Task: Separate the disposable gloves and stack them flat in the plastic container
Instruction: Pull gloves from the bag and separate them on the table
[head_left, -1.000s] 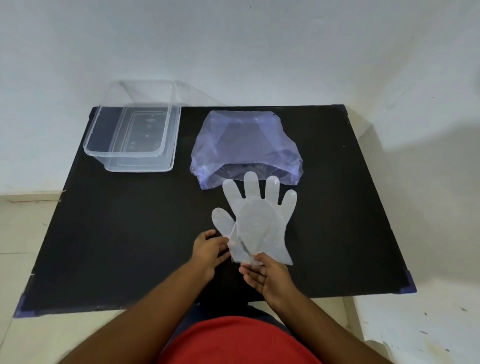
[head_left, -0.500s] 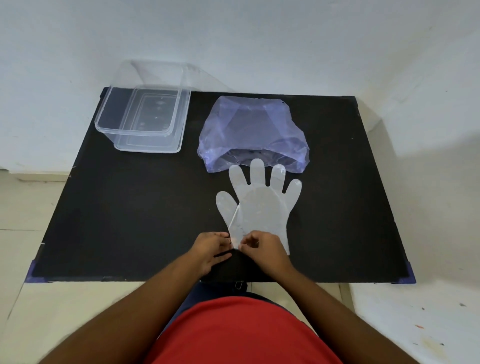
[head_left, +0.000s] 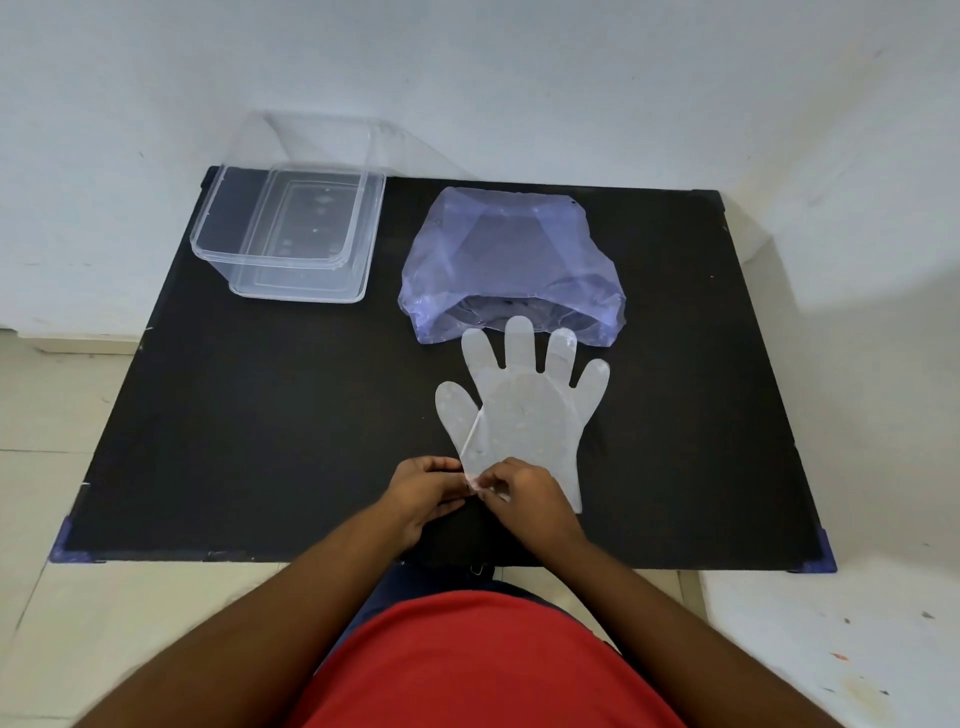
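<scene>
A stack of clear disposable gloves (head_left: 524, 415) lies flat on the black table (head_left: 260, 415), fingers pointing away from me. My left hand (head_left: 423, 493) and my right hand (head_left: 524, 493) meet at the cuff's near left corner, both pinching the thin plastic there. The clear plastic container (head_left: 291, 234) stands open at the far left of the table, with nothing visible inside. A bluish plastic bag (head_left: 511, 260) lies just beyond the glove fingertips, its open mouth facing me.
The white wall rises right behind the table's far edge. The container's clear lid (head_left: 322, 140) leans against that wall behind the container. Pale floor tiles surround the table, and its near corners have blue caps (head_left: 823, 561).
My right hand turned palm-down and came to the cuff corner beside my left hand. Both hands now pinch that corner. The gloves lie flatter on the table.
</scene>
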